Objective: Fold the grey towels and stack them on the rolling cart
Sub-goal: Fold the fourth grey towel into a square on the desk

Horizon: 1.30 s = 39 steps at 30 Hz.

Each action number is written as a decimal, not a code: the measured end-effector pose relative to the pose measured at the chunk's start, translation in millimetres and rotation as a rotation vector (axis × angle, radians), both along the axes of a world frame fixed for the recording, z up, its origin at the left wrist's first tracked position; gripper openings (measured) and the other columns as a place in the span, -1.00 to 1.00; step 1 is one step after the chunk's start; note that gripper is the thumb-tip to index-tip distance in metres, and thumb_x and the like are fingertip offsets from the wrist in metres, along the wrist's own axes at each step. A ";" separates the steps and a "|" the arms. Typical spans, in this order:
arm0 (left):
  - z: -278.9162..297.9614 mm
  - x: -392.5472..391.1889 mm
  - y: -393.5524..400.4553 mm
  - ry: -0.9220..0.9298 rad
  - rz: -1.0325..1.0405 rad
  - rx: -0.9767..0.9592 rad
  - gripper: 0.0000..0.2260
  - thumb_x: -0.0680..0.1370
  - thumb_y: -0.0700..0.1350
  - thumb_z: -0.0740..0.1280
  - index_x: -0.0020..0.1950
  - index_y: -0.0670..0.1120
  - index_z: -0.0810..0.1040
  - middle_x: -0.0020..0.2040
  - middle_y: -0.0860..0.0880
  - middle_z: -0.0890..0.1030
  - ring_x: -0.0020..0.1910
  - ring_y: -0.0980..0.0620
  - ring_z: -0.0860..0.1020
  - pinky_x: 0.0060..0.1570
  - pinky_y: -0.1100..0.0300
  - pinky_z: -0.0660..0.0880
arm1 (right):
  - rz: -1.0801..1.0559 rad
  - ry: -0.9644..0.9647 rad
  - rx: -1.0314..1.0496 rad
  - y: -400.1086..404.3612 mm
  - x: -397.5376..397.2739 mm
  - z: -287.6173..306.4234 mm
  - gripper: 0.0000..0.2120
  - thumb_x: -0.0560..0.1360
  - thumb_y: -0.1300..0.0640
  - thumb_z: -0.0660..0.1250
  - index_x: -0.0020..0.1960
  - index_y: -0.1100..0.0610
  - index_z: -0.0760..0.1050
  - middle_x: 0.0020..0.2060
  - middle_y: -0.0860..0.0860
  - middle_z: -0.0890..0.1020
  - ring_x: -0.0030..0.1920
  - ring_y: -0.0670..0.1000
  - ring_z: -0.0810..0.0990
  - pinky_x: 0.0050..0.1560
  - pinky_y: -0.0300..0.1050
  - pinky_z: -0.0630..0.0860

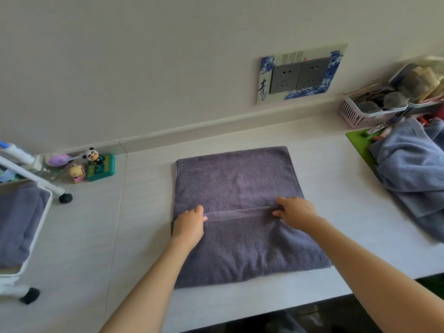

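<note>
A grey towel (236, 181) lies flat on the white counter (322, 150) in the middle of the view. Its near part is folded up, and the hem band runs across the middle. My left hand (189, 224) pinches the left end of that hem. My right hand (296, 212) pinches the right end. A white rolling cart (36, 227) stands at the left edge with folded grey towels (16, 219) on its shelf. More crumpled grey-blue towels (410, 169) are heaped at the right.
Small toy figures and a green box (101, 168) sit by the wall near the cart. A pink basket (367, 111) of jars stands at the back right, over a green mat (360, 143). Wall sockets (299, 75) are above the counter.
</note>
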<state>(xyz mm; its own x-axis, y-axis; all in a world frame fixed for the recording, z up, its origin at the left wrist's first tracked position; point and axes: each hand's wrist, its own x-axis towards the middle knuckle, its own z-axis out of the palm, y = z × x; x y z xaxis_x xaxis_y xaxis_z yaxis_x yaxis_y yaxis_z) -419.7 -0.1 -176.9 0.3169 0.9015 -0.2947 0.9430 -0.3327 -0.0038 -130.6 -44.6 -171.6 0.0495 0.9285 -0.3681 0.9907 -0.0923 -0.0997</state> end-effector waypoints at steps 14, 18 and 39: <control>-16.7 16.0 -37.4 -0.289 -0.048 0.338 -0.73 0.44 -0.04 0.33 0.06 -0.15 0.61 0.09 -0.17 0.60 0.07 -0.21 0.57 0.17 -0.13 0.46 | -0.078 -0.101 0.452 -36.2 -42.5 -13.1 -0.71 0.40 0.07 0.39 0.10 0.11 0.54 0.05 0.08 0.59 0.12 0.16 0.53 0.28 0.08 0.29; -34.4 33.1 -83.7 -0.289 -0.124 0.205 -0.52 0.49 0.08 0.13 0.32 -0.09 0.51 0.37 -0.19 0.45 0.39 -0.20 0.36 0.38 -0.12 0.07 | 0.078 0.105 0.469 -76.1 -90.7 -27.0 -0.56 0.46 -0.08 0.13 0.22 0.06 0.57 0.24 0.10 0.56 0.26 0.16 0.51 0.35 0.08 0.17; -49.8 -16.4 -120.9 -0.565 -0.309 0.204 -0.62 0.49 0.12 0.27 0.27 0.06 0.49 0.36 -0.05 0.46 0.33 -0.03 0.39 0.34 -0.02 0.19 | 0.050 0.286 0.412 -138.4 -48.1 -31.7 -0.58 0.59 -0.22 -0.01 0.22 -0.08 0.50 0.20 -0.05 0.58 0.18 0.04 0.48 0.21 -0.08 0.26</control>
<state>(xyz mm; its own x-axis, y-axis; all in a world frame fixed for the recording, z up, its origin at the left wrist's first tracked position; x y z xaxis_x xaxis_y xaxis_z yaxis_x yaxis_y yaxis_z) -436.1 -121.0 -226.8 0.6248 0.7645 0.1586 0.6802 -0.6327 0.3703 -178.8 -183.0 -203.3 -0.0478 0.9982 0.0374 0.9204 0.0585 -0.3865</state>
